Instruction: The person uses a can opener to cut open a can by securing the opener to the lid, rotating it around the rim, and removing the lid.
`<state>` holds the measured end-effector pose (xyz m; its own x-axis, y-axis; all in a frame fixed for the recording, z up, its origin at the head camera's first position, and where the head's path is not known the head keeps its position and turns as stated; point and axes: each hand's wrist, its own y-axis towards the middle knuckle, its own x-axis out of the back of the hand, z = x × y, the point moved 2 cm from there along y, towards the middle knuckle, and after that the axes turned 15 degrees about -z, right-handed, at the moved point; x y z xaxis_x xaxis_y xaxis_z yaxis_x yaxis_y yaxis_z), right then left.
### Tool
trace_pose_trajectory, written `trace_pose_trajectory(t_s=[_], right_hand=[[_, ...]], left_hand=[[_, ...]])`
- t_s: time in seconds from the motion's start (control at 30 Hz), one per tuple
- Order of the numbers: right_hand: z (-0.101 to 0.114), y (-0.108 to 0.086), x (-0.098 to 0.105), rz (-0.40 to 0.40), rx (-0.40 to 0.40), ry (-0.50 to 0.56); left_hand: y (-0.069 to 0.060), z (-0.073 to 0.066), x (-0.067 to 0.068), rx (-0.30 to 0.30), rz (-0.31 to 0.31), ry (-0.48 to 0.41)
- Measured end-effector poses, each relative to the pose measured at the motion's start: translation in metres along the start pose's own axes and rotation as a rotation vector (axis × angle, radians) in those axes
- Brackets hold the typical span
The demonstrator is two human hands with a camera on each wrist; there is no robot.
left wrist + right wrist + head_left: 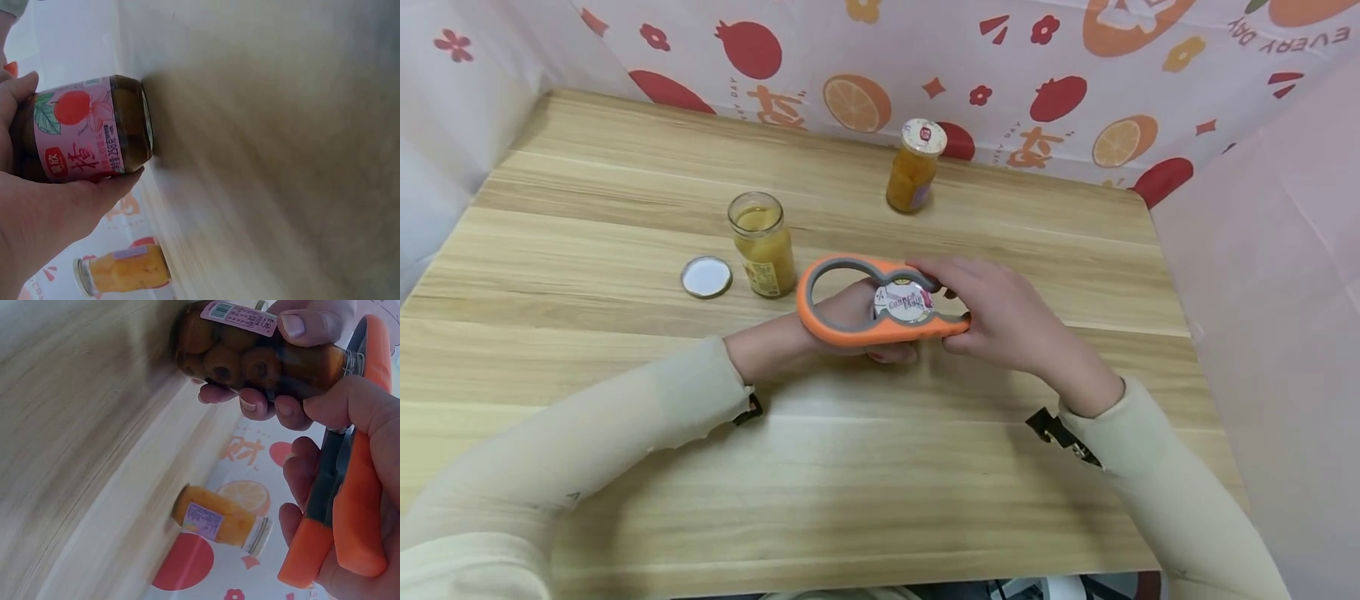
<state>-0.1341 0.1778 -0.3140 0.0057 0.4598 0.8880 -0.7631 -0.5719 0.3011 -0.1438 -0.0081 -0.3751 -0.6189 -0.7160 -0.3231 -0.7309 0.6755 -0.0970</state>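
Observation:
My left hand (850, 310) (50, 215) grips a dark fruit jar with a pink label (81, 128) (250, 356); its printed lid (904, 301) faces up. Around that lid sits an orange and grey jar opener (850, 337) (361, 506), its smaller grey-lined opening against the lid's sides and its larger loop over my left wrist. The opener's two handle ends are held by my right hand (1011, 321) (369, 425), fingers curled on the far side and thumb on the near side. In the left wrist view the opener is mostly hidden.
An uncapped jar of yellow fruit (765, 254) stands left of my hands, with a loose lid (706, 277) lying beside it. A capped jar of orange fruit (913, 171) stands at the back of the wooden table (820, 492), near the patterned curtain (955, 50).

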Motion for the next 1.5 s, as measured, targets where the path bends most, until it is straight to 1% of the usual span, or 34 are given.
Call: trace_pose_trajectory(t_s=[0.07, 0.13, 0.17, 0.23, 0.27, 0.3, 0.33, 0.37, 0.43, 0.5, 0.57, 0.6, 0.67, 0.73, 0.77, 0.87, 0.9, 0.97, 1.07, 1.2, 1.27, 1.3, 1.37, 1.47, 1.5], right_hand=[[-0.002, 0.002, 0.0, -0.006, 0.009, 0.008], [-0.003, 0.003, 0.0, -0.009, 0.017, 0.02], [-0.004, 0.004, 0.0, -0.011, 0.019, 0.026], [-0.005, 0.005, 0.0, -0.012, 0.021, 0.035], [-0.006, 0.005, -0.001, -0.012, 0.021, 0.039], [-0.007, 0.005, -0.001, -0.012, 0.022, 0.042], [-0.007, 0.006, -0.001, -0.012, 0.021, 0.043], [-0.007, 0.006, -0.001, -0.011, 0.02, 0.043], [-0.008, 0.006, -0.001, -0.015, 0.023, 0.049], [-0.009, 0.007, -0.001, -0.02, 0.03, 0.061], [-0.01, 0.008, -0.001, -0.028, 0.044, 0.074], [-0.011, 0.009, -0.001, -0.032, 0.051, 0.079], [-0.012, 0.01, 0.0, -0.037, 0.063, 0.086], [-0.012, 0.011, 0.0, -0.039, 0.072, 0.089], [-0.013, 0.011, 0.0, -0.039, 0.072, 0.089], [-0.013, 0.012, -0.001, -0.031, 0.072, 0.096], [-0.014, 0.012, -0.001, -0.029, 0.072, 0.098], [-0.015, 0.013, -0.001, -0.024, 0.077, 0.101], [-0.016, 0.016, -0.002, -0.019, 0.101, 0.116], [-0.017, 0.023, -0.002, -0.017, 0.152, 0.148], [-0.018, 0.027, -0.003, -0.015, 0.172, 0.159], [-0.019, 0.03, -0.003, -0.011, 0.176, 0.164], [-0.02, 0.034, -0.002, 0.002, 0.172, 0.168], [-0.023, 0.041, -0.002, 0.029, 0.16, 0.161], [-0.024, 0.043, -0.002, 0.04, 0.16, 0.161]], left_hand=[[0.0, -0.001, 0.002, 0.019, 0.02, -0.02], [0.001, -0.002, 0.005, 0.06, 0.05, -0.064], [0.001, -0.003, 0.006, 0.043, 0.061, -0.004], [0.002, -0.005, 0.008, -0.006, 0.086, 0.174], [0.003, -0.006, 0.009, -0.022, 0.099, 0.23], [0.004, -0.006, 0.009, -0.059, 0.103, 0.326], [0.004, -0.007, 0.01, -0.085, 0.114, 0.403], [0.005, -0.007, 0.011, -0.137, 0.122, 0.521], [0.006, -0.008, 0.012, -0.175, 0.129, 0.6], [0.007, -0.009, 0.013, -0.231, 0.128, 0.723], [0.006, -0.009, 0.014, -0.243, 0.098, 0.759], [0.006, -0.01, 0.014, -0.237, 0.087, 0.764], [0.006, -0.01, 0.014, -0.236, 0.087, 0.796], [0.006, -0.01, 0.014, -0.222, 0.07, 0.792], [0.006, -0.011, 0.014, -0.229, 0.075, 0.818], [0.007, -0.01, 0.016, -0.223, 0.07, 0.823], [0.007, -0.01, 0.017, -0.218, 0.064, 0.825], [0.008, -0.01, 0.018, -0.226, 0.057, 0.846], [0.008, -0.01, 0.021, -0.227, 0.03, 0.873], [0.006, -0.011, 0.026, -0.221, -0.016, 0.824], [0.007, -0.011, 0.028, -0.226, -0.025, 0.81], [0.007, -0.012, 0.029, -0.226, -0.019, 0.802], [0.008, -0.012, 0.032, -0.235, -0.019, 0.827], [0.009, -0.014, 0.035, -0.227, -0.023, 0.838], [0.009, -0.014, 0.036, -0.236, -0.03, 0.854]])
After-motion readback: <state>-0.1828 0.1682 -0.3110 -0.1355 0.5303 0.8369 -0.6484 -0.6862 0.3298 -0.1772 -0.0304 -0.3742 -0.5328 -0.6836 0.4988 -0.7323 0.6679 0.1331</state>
